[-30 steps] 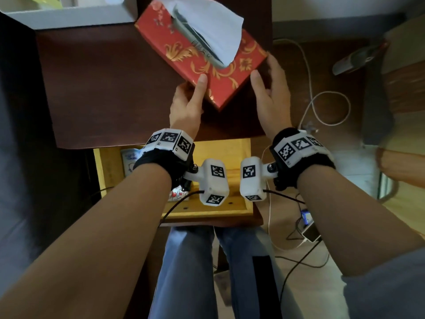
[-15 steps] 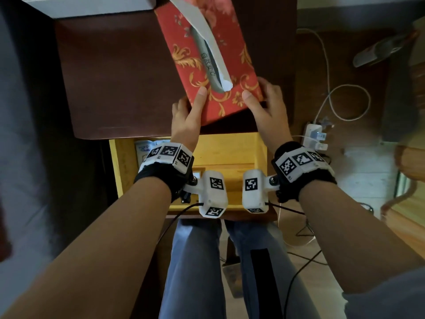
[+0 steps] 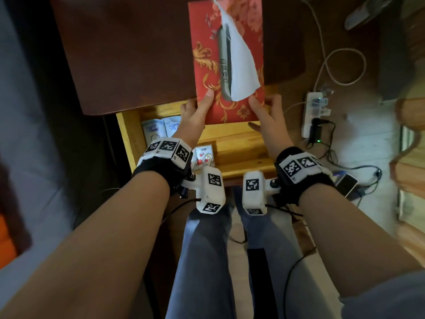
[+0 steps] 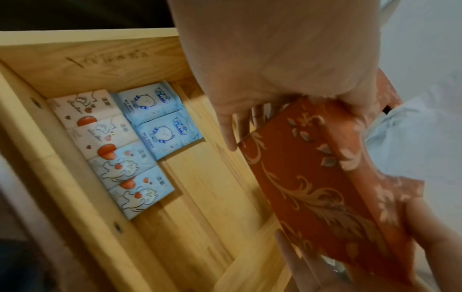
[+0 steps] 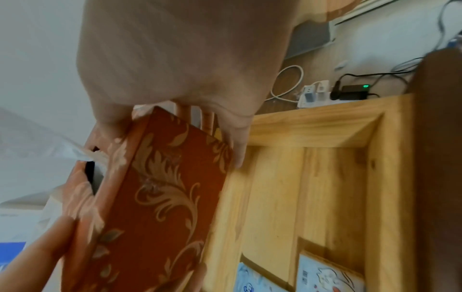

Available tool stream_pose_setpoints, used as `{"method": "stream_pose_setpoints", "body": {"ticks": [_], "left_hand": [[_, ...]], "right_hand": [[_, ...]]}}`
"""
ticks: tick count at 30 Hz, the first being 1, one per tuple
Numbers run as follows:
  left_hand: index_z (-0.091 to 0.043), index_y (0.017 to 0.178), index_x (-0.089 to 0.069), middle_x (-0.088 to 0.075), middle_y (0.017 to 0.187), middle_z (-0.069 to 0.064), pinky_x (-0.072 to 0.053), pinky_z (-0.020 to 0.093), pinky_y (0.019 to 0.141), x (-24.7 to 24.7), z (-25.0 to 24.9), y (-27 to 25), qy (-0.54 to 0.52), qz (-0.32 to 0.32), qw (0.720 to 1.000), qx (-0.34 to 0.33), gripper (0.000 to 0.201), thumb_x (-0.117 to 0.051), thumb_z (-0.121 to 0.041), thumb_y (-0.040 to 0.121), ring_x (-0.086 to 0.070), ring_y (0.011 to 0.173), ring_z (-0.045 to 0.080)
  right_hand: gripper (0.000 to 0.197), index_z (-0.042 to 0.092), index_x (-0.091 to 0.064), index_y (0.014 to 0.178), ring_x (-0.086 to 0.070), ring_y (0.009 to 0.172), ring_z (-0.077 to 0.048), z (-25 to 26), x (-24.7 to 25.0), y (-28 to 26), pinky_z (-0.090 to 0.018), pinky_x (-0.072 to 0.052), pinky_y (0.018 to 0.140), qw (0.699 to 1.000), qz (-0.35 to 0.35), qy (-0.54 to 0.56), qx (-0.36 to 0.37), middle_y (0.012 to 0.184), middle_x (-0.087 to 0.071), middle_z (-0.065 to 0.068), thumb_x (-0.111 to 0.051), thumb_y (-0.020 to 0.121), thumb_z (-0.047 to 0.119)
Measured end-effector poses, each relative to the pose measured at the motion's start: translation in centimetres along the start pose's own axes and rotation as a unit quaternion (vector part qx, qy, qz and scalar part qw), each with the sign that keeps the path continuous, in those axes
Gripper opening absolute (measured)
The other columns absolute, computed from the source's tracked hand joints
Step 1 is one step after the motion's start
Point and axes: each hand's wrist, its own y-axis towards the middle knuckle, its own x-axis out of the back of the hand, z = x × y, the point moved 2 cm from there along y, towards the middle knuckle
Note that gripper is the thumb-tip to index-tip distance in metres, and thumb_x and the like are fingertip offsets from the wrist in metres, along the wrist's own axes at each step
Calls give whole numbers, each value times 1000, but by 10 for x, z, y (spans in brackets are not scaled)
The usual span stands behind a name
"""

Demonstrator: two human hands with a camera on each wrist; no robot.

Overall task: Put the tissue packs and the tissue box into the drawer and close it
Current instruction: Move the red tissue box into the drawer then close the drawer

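Observation:
Both hands hold the red tissue box [image 3: 207, 65] with gold scrolls by its near end, above the back of the open pale wood drawer [image 3: 241, 143]. A white tissue [image 3: 241, 65] sticks out of its slot. My left hand [image 3: 195, 116] grips the near left corner, thumb on top and fingers underneath. My right hand [image 3: 266, 111] grips the near right corner the same way. The box [image 4: 325, 187] hangs above the drawer's bare right half. Several small tissue packs [image 4: 125, 142] lie in rows on the left of the drawer floor [image 4: 200, 197].
The dark brown nightstand top [image 3: 128, 56] spreads behind the drawer. On the floor to the right lie a white power strip [image 3: 314, 113] with plugs, a white cable [image 3: 345, 65] and a phone [image 3: 346, 184]. My legs in jeans [image 3: 207, 261] stand just before the drawer front.
The tissue box has turned from slanted to lengthwise and come nearer, off the nightstand top toward the drawer. Both hands moved back with it, still gripping its near corners.

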Motion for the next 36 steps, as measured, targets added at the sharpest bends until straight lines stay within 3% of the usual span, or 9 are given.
{"method": "stream_pose_setpoints", "body": {"ticks": [4,7,9,14,19,23,28,31,36], "left_hand": [[-22,122,-45,-53,127,4,-52,40,90,2,24,-18,-24,29,999,34,78,-53,-73,63,-58,111,17],[-17,130,-41,-61,120,2,-52,14,62,-4,39,-32,-37,55,997,28,59,-50,-54,85,-63,91,6],[-16,134,-37,-62,119,2,-50,12,52,-9,45,-44,-42,75,996,32,62,-51,-53,85,-63,88,4],[-23,133,-37,-63,123,0,-54,44,87,-21,62,-65,-49,104,992,44,85,-58,-67,63,-65,104,17],[-20,124,-48,-67,96,-9,-54,20,55,-32,82,-76,-55,90,991,81,49,-48,-53,88,-70,75,4],[-29,84,-60,-70,75,-12,-52,30,68,-42,90,-74,-35,81,991,100,33,-41,-55,91,-68,71,8],[-28,83,-63,-74,67,-12,-57,22,68,-57,96,-46,-113,72,987,90,31,-41,-47,94,-71,70,5],[-27,86,-67,-77,80,-5,-56,33,85,-64,97,-26,-143,51,985,82,29,-46,-46,93,-72,85,15],[-20,93,-67,-75,96,5,-52,43,97,-76,108,2,-159,2,985,71,34,-56,-50,83,-70,93,23]], "right_hand": [[34,24,-38,104,-62,91,-6,-17,3,-27,-30,-56,74,1000,-15,20,-5,105,-55,9,-59,83,40],[44,26,-39,110,-62,90,-5,-26,7,-49,-16,-53,63,999,-25,33,-15,110,-56,4,-57,75,45],[49,24,-41,117,-64,91,-7,-32,11,-62,-15,-53,65,997,-28,71,-27,111,-58,1,-58,74,42],[59,15,-40,125,-66,82,-3,-44,26,-84,-13,-52,60,994,-32,95,-38,107,-60,1,-56,74,38],[63,18,-39,131,-60,83,-4,-60,34,-95,-5,-45,49,994,5,63,-85,107,-59,2,-49,74,44],[66,13,-40,134,-56,82,-3,-71,42,-89,-3,-42,45,993,25,26,-109,109,-58,2,-49,78,47],[48,18,-48,127,-62,99,-10,-80,47,-60,-24,-53,75,991,38,9,-132,121,-61,-2,-52,88,46],[45,21,-48,127,-59,101,-13,-81,49,-43,-29,-49,73,990,41,-29,-133,122,-60,-1,-48,90,47],[22,22,-63,98,-61,87,-4,-90,60,-20,-29,-51,86,993,2,-79,-83,90,-64,11,-55,89,39]]}}
